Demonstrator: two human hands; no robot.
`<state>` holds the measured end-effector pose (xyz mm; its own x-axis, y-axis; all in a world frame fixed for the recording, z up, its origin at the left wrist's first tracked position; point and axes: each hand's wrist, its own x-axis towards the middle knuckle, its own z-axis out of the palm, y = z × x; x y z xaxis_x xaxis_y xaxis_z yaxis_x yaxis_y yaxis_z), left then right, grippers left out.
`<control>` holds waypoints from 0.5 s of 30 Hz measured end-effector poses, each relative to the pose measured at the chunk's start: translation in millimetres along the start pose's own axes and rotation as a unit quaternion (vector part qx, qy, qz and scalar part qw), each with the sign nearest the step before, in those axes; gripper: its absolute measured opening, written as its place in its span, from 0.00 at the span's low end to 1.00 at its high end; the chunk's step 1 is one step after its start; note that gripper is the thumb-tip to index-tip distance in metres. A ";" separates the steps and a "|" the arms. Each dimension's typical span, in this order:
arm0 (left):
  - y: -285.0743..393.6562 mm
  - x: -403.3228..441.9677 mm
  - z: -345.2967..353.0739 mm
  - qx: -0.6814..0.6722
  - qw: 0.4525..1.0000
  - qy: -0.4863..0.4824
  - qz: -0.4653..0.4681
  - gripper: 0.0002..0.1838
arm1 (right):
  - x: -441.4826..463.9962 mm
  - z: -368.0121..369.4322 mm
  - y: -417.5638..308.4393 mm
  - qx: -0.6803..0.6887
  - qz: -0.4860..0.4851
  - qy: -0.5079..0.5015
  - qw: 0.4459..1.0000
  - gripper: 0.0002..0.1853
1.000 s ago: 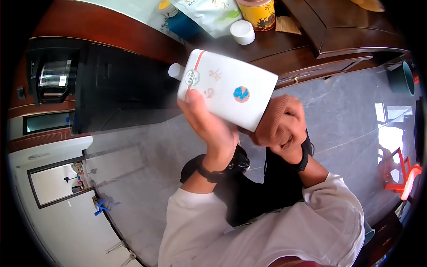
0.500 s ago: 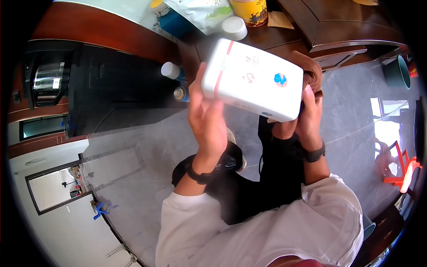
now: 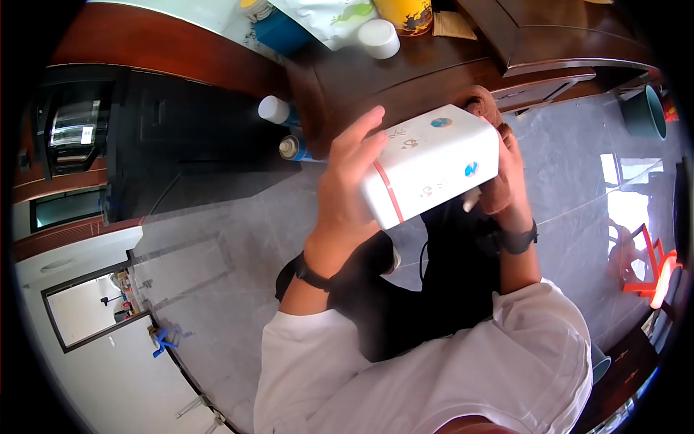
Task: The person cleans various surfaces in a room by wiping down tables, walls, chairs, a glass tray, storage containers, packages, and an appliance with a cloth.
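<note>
A white box [image 3: 434, 163] with rounded edges, a red band near one end and small blue and brown prints is held up in front of me, tilted. My left hand [image 3: 347, 181] grips its banded end, the thumb side underneath and some fingers raised over the top edge. At the opposite end, my right hand [image 3: 513, 177] is closed on a brown cloth [image 3: 486, 106], which is bunched against the box. Part of the right hand's fingers is hidden behind the box and cloth.
On the dark wooden table [image 3: 405, 69] ahead are a white lid [image 3: 379, 39], a white pouch [image 3: 332, 22] and a yellow canister [image 3: 408, 14]. Two spray cans, one with a white cap [image 3: 273, 109], stand left. A bin [image 3: 643, 114] and an orange frame [image 3: 654, 271] are at right.
The box has turned, its banded end dropping lower and its right end rising, so that another printed side shows. Both hands have moved along with it.
</note>
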<state>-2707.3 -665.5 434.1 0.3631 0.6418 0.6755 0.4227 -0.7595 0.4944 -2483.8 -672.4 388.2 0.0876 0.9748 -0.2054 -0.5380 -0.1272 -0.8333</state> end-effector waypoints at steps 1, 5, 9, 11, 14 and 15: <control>-2.4 0.4 4.5 -0.027 0.999 0.031 0.013 0.41 | 3.2 -1.5 5.2 -0.028 -0.051 0.006 0.998 0.17; 8.6 3.6 -5.9 0.091 0.996 0.007 0.011 0.36 | 7.0 -5.3 2.3 -0.134 -0.237 0.082 0.959 0.14; 8.6 -6.3 7.2 0.152 0.988 0.012 -0.027 0.36 | -9.1 14.4 -19.6 -0.427 -0.356 -0.017 0.831 0.17; 3.1 -11.5 10.1 0.213 0.977 -0.003 -0.032 0.35 | -19.9 23.3 -8.1 -0.373 -0.311 -0.118 0.866 0.21; -1.2 -16.2 6.1 0.176 0.984 -0.015 -0.038 0.32 | -35.9 42.1 -2.7 -0.387 -0.393 -0.129 0.824 0.24; -1.8 -16.2 4.4 0.162 0.986 -0.020 -0.039 0.32 | -35.5 42.6 -1.0 -0.401 -0.426 -0.128 0.800 0.24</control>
<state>-2710.3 -674.1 419.8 0.3492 0.7059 0.6162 0.6915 -0.6379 0.3390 -2522.1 -699.1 418.2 -0.0941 0.7625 0.6401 0.3470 0.6277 -0.6968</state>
